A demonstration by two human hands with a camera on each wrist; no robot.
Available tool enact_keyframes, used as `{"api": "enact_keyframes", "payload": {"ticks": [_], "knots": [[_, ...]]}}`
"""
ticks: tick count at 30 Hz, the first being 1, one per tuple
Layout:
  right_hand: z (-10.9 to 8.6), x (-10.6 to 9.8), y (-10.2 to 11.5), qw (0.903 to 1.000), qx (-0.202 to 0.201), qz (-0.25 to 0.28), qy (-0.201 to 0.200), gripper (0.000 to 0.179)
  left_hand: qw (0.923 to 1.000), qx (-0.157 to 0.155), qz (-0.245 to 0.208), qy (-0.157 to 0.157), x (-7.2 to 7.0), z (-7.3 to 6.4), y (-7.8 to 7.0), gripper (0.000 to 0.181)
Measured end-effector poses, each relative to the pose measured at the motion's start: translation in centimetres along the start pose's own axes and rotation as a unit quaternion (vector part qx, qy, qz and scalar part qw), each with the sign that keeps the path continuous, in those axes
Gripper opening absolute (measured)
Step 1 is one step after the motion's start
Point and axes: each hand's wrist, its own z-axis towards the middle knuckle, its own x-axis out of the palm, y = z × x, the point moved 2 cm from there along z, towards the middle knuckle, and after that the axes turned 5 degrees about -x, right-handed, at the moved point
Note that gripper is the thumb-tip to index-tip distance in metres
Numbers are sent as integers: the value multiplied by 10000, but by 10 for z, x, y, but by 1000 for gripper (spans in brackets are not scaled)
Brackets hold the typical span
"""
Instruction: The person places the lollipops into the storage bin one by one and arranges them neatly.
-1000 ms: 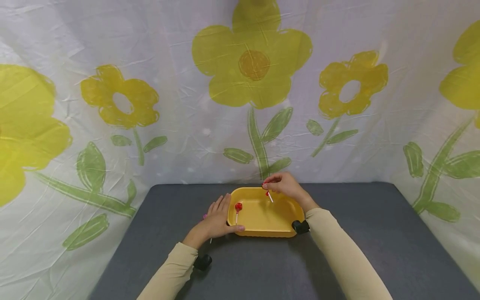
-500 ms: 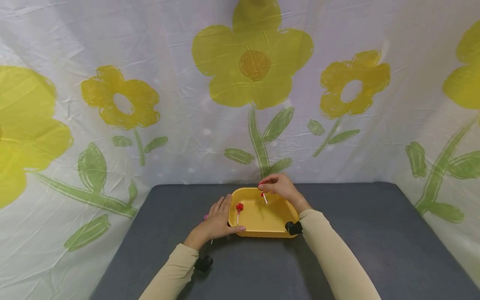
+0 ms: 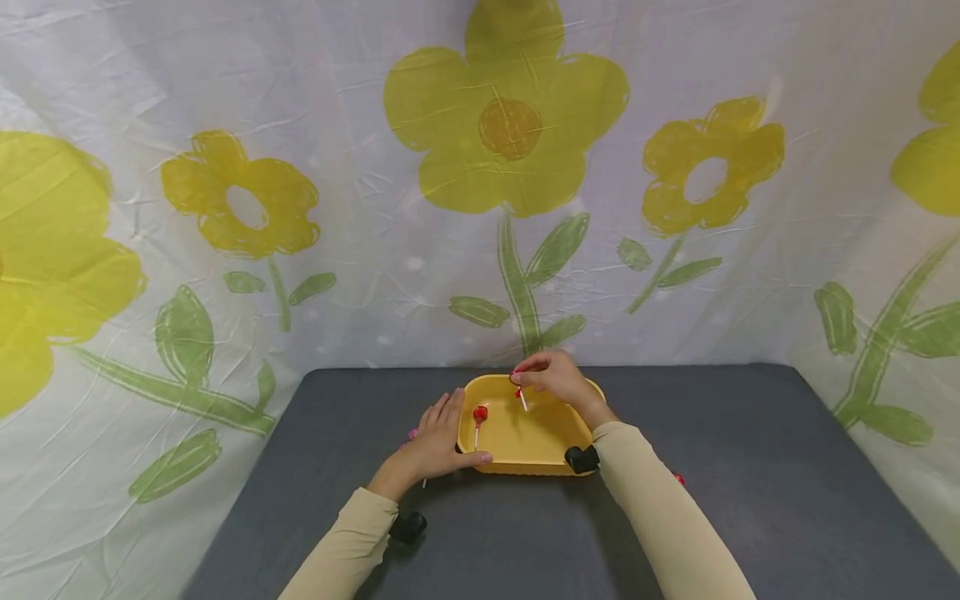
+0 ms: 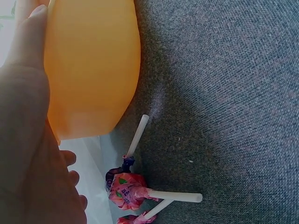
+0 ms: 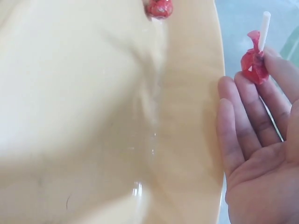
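My right hand (image 3: 558, 381) pinches a red-wrapped lollipop (image 5: 254, 65) between thumb and fingertips, over the back part of a yellow tray (image 3: 536, 437). The lollipop's white stick slants down in the head view. Another red lollipop (image 3: 480, 413) lies inside the tray near its left end, stick toward the front. My left hand (image 3: 429, 447) rests against the tray's left end, fingers straight along the side and thumb at the front rim. Beside that hand, several lollipops (image 4: 127, 191) with pink and dark wrappers lie on the grey cloth, partly hidden by it in the head view.
A small red thing (image 3: 678, 478) peeks out beside the right sleeve on the dark grey table (image 3: 750, 467). Behind the table hangs a white cloth with yellow flowers (image 3: 510, 129). Black cameras (image 3: 407, 527) are strapped to both wrists.
My right hand has moved left over the tray with the lollipop, uncovering the red thing beside the right sleeve. My left hand has stayed at the tray's end.
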Motion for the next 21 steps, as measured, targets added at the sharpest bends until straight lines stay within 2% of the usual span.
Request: {"api": "enact_keyframes", "payload": {"ticks": [14,21], "knots": [[3,15,4,9998,92,13,201,22,10000,3,62,-52,0,0,0,125],[3,20,6,9995,53,-140,262,22,10000,17,34,-23,-2,-1,-1,125]]}}
